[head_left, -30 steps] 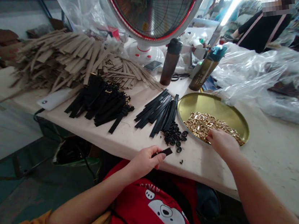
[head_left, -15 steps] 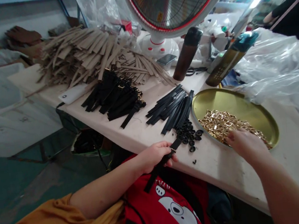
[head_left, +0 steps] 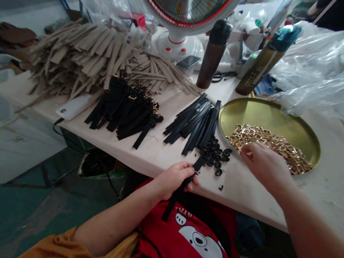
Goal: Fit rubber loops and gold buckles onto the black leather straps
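Note:
My left hand (head_left: 178,179) is closed around a black strap (head_left: 174,202), thumb on top, at the table's front edge. One end of the strap points at a small heap of round black pieces (head_left: 215,154); the other hangs over my red apron. A bit of gold metal shows by the fingers. Over the near rim of an oval gold tray (head_left: 313,145) is my right hand (head_left: 266,165), its fingers pinched together. Whatever they hold is hidden. Many small gold buckles (head_left: 267,138) lie in the tray.
Black strips (head_left: 194,122) and a pile of black straps with gold buckles (head_left: 125,105) lie on the table (head_left: 150,159). Behind are a heap of beige strips (head_left: 78,56), a phone (head_left: 74,106), a fan (head_left: 197,0), two bottles (head_left: 214,54) and plastic sheeting (head_left: 330,63).
My right hand has moved left and back from the buckles to the tray's near-left rim. My left hand still grips the strap. The view has shifted slightly.

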Demonstrator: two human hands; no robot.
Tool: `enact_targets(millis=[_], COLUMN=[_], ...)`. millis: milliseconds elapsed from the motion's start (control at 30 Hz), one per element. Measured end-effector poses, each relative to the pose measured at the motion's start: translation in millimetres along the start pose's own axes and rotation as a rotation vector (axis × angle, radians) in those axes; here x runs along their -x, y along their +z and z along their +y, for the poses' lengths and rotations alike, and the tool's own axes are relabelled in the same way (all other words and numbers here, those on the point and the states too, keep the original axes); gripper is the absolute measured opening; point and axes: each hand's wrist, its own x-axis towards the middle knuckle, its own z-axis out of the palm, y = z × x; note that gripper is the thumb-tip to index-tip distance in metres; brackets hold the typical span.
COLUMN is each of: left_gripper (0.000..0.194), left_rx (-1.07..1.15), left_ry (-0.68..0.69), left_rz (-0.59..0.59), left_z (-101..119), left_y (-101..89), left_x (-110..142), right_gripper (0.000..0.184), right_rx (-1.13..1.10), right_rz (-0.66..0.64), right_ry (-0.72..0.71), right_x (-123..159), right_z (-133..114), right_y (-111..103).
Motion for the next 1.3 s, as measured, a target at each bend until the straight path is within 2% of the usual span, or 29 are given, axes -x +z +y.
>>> enact_targets(millis=[100,167,333,467,533,600,700,767,833,933,1000,1167,1300], left_gripper=[0.013,0.012,0.011,0.011,0.012,0.014,0.017,0.018,0.019,0.021,0.020,0.019,0.020], left_rx=[-0.016,-0.029,-0.058,-0.093,-0.123,-0.166,-0.242,-0.290,-0.332,-0.365,-0.371,-0.377,-0.374], left_ry=[0.007,0.003,0.004,0.036,0.058,0.085,0.124,0.153,0.183,0.190,0.174,0.169,0.175], left_rz=[0.007,0.008,0.014,0.022,0.028,0.019,-0.021,-0.051,-0.068,-0.055,-0.044,-0.039,-0.044], left_z=[0,-1,-3,-3,-2,0,3,3,1,-4,-8,-9,-8], left_y=[-0.9,-1.4,-0.1,0.2,0.3,1.2,3.8,5.0,5.1,3.2,1.9,1.6,0.4], left_x=[-1,-1,-1,1,2,2,2,2,2,3,3,4,4], right_gripper=[0.015,0.016,0.017,0.016,0.014,0.016,0.028,0.032,0.031,0.032,0.034,0.028,0.022], right_rx=[-0.210,-0.258,-0.067,-0.093,-0.231,-0.502,-0.973,-1.057,-0.843,-0.337,-0.143,-0.025,0.042], right_rz=[-0.027,-0.043,-0.130,-0.102,-0.039,-0.011,-0.069,-0.093,-0.065,-0.017,-0.022,0.021,-0.055], right_ry=[-0.035,-0.029,-0.039,-0.019,0.066,0.188,0.303,0.309,0.267,0.138,0.058,-0.012,-0.033], right_x=[-1,-3,-13,-15,-12,-5,6,12,16,17,15,1,-14], right_z=[-18,-24,-29,-28,-29,-33,-42,-46,-44,-36,-33,-44,-54], right_y=[3,6,12,13,10,6,2,4,9,15,17,14,14])
